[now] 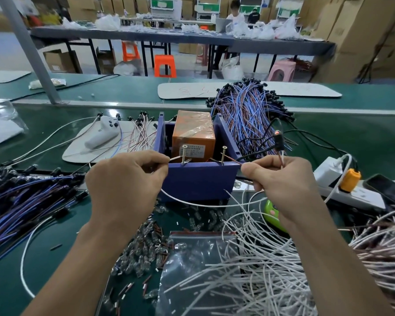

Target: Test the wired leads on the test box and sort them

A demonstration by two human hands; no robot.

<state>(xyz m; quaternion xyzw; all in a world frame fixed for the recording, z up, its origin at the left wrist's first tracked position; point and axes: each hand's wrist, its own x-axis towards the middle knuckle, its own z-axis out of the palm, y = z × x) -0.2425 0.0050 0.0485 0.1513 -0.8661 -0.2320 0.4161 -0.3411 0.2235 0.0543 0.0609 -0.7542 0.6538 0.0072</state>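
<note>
At the box (201, 181) front, the left hand (123, 181) pinches the lead (192, 202) by its white end at 1 screw (184, 153), the right hand (281, 179) by its brown end at the other (a red lamp (278, 132) glows): testing is in hand, and next, likely, lifting it away to sort.

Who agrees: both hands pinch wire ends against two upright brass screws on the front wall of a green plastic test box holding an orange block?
Wrong colour: the head view shows the plastic test box is blue-purple, not green. Otherwise right: left hand and right hand pinch wire ends at the upright brass screws, orange block inside.
</note>
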